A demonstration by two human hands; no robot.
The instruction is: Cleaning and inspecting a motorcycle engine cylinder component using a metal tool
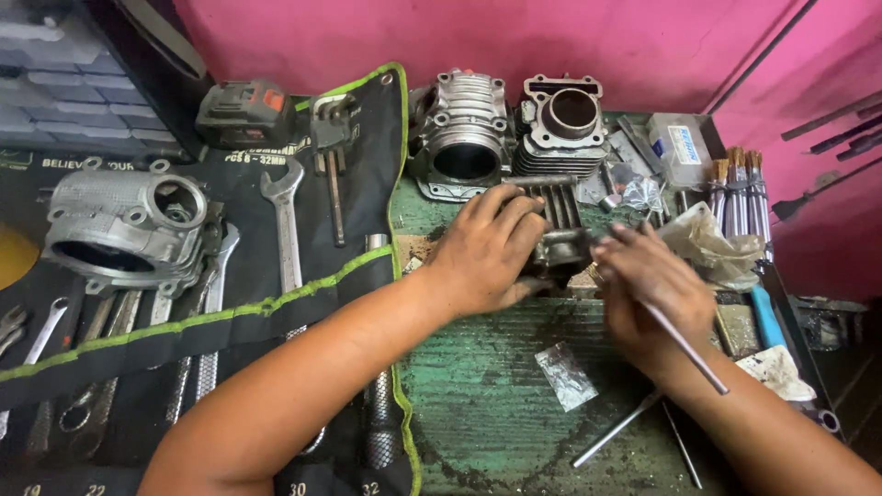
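A grey, finned metal cylinder block (551, 225) sits near the middle of a worn green desk (496, 404), its parallel cooling ribs dull and grimy. The left hand (482, 253) is wrapped over its left side, fingers curled closed around it. The right hand (648, 294) is against the block's right side and is closed around a thin, straight metal rod (684, 347) that slants down toward the wrist. That hand is blurred, so where the rod's tip meets the block cannot be made out, and the hands hide most of the block's lower half.

Behind it, against a pink wall (570, 37), stand two more engine cylinders: a smooth-ribbed silver one (464, 133) with a wide round bore, and a darker finned one (562, 124) with a square top flange. To the left, a black fabric tool roll (276, 303) edged in bright green carries spanners (285, 225) and a rough-cast aluminium cylinder head (124, 225). A dark battery pack (246, 112) lies at its top edge. Right of the block are wire brushes (738, 193), a crumpled plastic bag (712, 243) and a small foil scrap (567, 375). Two more thin rods (616, 430) lie on the desk, partly under the right forearm.
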